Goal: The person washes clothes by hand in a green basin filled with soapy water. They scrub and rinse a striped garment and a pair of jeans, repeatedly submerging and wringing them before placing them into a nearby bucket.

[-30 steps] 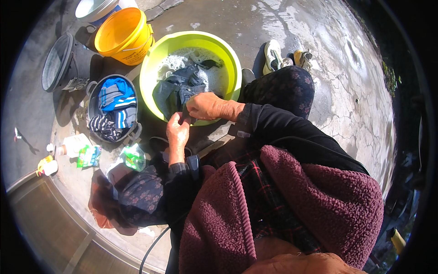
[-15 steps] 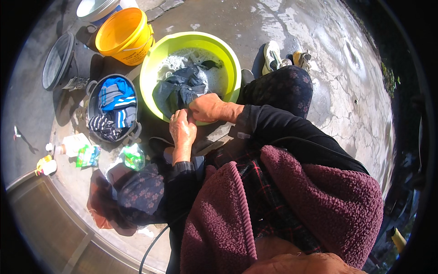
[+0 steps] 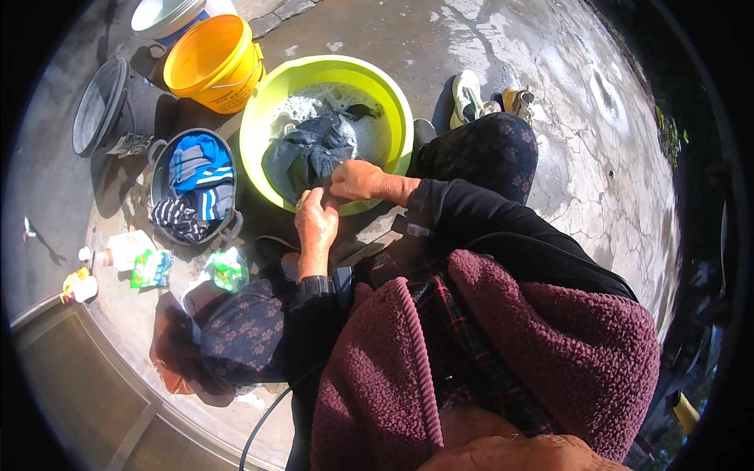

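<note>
Held in grip of left hand (image 3: 316,226) and nearer right hand (image 3: 359,181): wet dark-grey cloth garment (image 3: 312,147), spread forward inside round lime-green plastic basin (image 3: 400,125).

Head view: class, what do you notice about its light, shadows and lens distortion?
Head view: sunlight brightens the left hand and the foam in the green tub; head view: a dark shadow lies beside the grey bucket; head view, toward the rim: the lower-left panel has bowed edges, and the corners go black.
</note>
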The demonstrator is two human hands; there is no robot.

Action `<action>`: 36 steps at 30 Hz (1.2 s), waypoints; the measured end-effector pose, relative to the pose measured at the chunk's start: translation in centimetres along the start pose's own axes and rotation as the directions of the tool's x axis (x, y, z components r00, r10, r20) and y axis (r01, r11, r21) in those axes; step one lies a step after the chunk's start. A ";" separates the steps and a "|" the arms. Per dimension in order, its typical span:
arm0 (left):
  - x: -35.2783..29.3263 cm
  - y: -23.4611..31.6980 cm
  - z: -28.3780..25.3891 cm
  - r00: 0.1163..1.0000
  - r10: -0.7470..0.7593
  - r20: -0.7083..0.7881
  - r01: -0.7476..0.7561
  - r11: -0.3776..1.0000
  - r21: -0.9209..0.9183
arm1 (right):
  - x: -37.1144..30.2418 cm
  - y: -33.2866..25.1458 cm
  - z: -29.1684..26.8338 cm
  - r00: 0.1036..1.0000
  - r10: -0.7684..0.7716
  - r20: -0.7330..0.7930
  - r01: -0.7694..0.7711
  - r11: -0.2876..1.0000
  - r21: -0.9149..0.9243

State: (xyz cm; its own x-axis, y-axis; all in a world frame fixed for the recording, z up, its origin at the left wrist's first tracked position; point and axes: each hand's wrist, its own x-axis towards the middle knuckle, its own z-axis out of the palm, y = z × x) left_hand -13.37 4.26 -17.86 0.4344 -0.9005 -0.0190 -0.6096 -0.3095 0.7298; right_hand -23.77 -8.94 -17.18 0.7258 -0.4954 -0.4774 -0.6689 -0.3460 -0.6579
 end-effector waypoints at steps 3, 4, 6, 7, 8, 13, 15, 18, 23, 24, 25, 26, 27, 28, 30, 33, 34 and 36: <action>0.0 0.0 0.1 0.999 -0.038 0.021 0.039 0.998 -0.041 | -0.1 0.0 0.6 0.996 0.016 -0.087 -0.021 0.998 -0.053; 0.0 0.0 0.2 0.999 -0.032 0.020 0.033 0.998 -0.046 | -0.1 0.1 0.6 0.997 0.006 -0.082 -0.008 1.000 -0.030; 0.1 -0.2 0.4 0.999 -0.048 0.025 0.050 0.995 -0.082 | 0.3 0.3 0.4 0.998 0.057 -0.009 -0.055 0.986 0.159; 0.1 -0.4 0.5 0.997 -0.070 0.033 0.073 0.991 -0.113 | 0.4 0.5 0.2 0.992 0.106 0.070 -0.123 0.941 0.316; 0.1 -0.6 0.6 0.993 -0.110 0.054 0.116 0.982 -0.147 | 0.5 0.6 0.2 0.967 0.204 0.150 -0.249 0.869 0.428; 0.4 -2.0 1.4 0.987 -0.159 0.018 0.157 0.942 -0.298 | 0.1 0.8 0.6 0.989 -0.089 -0.121 0.084 0.995 -0.046; 0.5 -2.3 1.5 0.980 -0.196 0.042 0.198 0.911 -0.361 | -0.2 0.8 0.6 0.980 -0.145 -0.136 0.133 0.987 -0.091; 0.5 -2.1 1.2 0.978 -0.198 0.070 0.210 0.924 -0.320 | -0.4 0.4 0.3 0.982 -0.174 -0.076 0.160 0.975 -0.154; 0.2 -0.5 0.4 0.996 -0.086 0.027 0.089 0.986 -0.141 | -0.7 -0.6 -0.2 0.994 -0.106 -0.016 0.100 0.966 -0.240; 0.3 -0.1 0.3 0.995 -0.096 0.029 0.099 0.987 -0.127 | -0.9 -0.9 -0.1 0.988 -0.152 -0.031 0.138 0.953 -0.270; 0.4 0.1 0.2 0.994 -0.105 0.030 0.108 0.988 -0.114 | -1.0 -1.2 -0.1 0.986 -0.166 -0.034 0.147 0.938 -0.315; 0.4 0.4 0.2 0.987 -0.148 0.058 0.153 0.984 -0.095 | -1.2 -1.4 0.0 0.986 -0.163 -0.040 0.137 0.920 -0.366; 0.5 0.6 0.2 0.996 -0.090 0.025 0.093 0.991 -0.100 | -1.4 -1.5 0.0 0.974 -0.215 -0.075 0.171 0.907 -0.386; 0.5 0.8 0.1 0.997 -0.067 0.021 0.069 0.993 -0.099 | -1.5 -1.5 0.0 0.961 -0.252 -0.111 0.186 0.892 -0.413; 0.5 1.1 0.2 0.999 -0.034 0.014 0.035 0.995 -0.092 | -1.7 -1.5 -0.3 0.962 -0.230 -0.147 0.150 0.895 -0.419; 0.6 1.5 0.3 1.000 -0.007 0.009 0.008 0.996 -0.087 | -1.4 -1.1 -1.0 0.983 -0.108 -0.147 0.046 0.926 -0.375; 0.6 1.6 0.3 1.000 -0.008 0.008 0.008 0.996 -0.094 | -1.4 -0.9 -1.1 0.984 -0.104 -0.144 0.043 0.926 -0.374; 0.7 1.6 0.4 1.000 -0.004 0.009 0.005 0.996 -0.094 | -1.2 -0.6 -1.4 0.983 -0.112 -0.143 0.051 0.926 -0.373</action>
State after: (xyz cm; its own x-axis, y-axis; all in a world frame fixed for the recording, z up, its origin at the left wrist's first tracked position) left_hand -14.28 3.04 -16.95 0.4312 -0.9018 -0.0280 -0.5423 -0.2839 0.7908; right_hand -24.50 -9.22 -15.41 0.7657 -0.5623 -0.3123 -0.6423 -0.6432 -0.4168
